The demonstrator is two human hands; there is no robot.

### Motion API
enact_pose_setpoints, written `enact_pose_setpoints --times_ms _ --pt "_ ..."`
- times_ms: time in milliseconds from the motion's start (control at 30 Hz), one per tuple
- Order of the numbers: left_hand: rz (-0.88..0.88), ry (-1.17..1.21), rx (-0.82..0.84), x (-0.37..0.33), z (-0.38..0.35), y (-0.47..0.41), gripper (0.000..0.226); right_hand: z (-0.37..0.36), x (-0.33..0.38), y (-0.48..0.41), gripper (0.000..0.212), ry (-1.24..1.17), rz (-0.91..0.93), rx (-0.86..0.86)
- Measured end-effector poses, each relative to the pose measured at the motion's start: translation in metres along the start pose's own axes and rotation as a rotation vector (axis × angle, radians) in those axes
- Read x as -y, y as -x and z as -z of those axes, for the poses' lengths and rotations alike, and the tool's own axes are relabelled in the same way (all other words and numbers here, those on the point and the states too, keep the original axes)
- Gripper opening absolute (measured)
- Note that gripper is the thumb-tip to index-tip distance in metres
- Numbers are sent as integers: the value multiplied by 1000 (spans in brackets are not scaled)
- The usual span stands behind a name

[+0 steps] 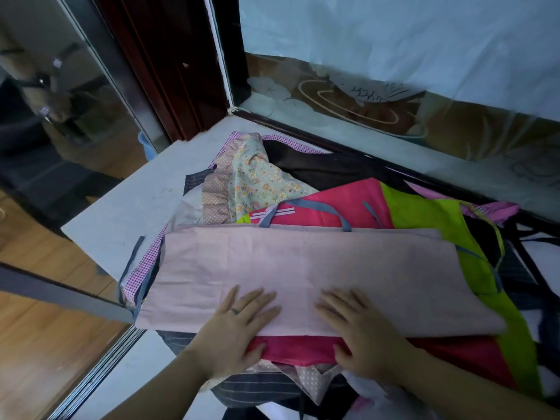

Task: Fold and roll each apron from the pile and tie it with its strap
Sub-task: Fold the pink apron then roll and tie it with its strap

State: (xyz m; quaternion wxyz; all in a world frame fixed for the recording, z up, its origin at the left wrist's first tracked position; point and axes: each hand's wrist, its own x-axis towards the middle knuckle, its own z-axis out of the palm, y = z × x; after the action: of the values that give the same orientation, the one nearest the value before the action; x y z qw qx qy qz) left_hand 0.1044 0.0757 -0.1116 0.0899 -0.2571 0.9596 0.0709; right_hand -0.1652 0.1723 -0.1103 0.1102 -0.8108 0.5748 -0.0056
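A pale pink apron (303, 268) lies folded into a wide band on top of the pile of aprons (333, 189). Its grey strap (306, 206) loops out past the far edge, over a magenta and lime-green apron (424, 213). My left hand (236, 325) lies flat with spread fingers on the near edge of the pink apron, left of centre. My right hand (360, 328) presses flat on the same edge, right of centre. Neither hand holds anything. A floral apron (260, 180) and a dark one (327, 168) sit at the back of the pile.
The pile rests on a white ledge (127, 213) in a corner. A patterned glass pane (394, 86) rises behind it and a dark sliding glass door (60, 116) stands at the left. Wooden floor (36, 359) shows below left. Striped grey fabric (257, 386) hangs off the near edge.
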Motion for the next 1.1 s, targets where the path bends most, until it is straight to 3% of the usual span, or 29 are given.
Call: enact_pose_setpoints --times_ms 67,200,333,500,567,633,800,867,967,1100 --pt "69 -23 23 1 -4 1 80 -2 1 -1 63 31 -11 -24" --pt "223 62 103 9 -12 -5 127 3 2 -6 55 54 -79 -64" --pt "186 55 132 8 1 -7 90 6 4 -6 47 108 -114 -82" --pt "192 210 389 13 41 -19 62 15 -5 -16 44 135 -151 -8" --pt "245 329 478 11 54 -23 54 36 -10 -22 43 62 -144 183" --pt "346 370 583 15 56 -26 42 66 -13 -28 23 -28 -156 546" --pt "443 343 782 45 64 -33 34 100 -31 -67 23 41 -222 940" --pt "486 289 750 55 76 -37 43 98 -39 -79 31 30 -287 921" --pt "569 237 650 76 82 -32 51 87 -50 -87 34 7 -361 752" --pt "649 277 614 107 75 -6 43 68 -68 -90 24 -67 -453 616"
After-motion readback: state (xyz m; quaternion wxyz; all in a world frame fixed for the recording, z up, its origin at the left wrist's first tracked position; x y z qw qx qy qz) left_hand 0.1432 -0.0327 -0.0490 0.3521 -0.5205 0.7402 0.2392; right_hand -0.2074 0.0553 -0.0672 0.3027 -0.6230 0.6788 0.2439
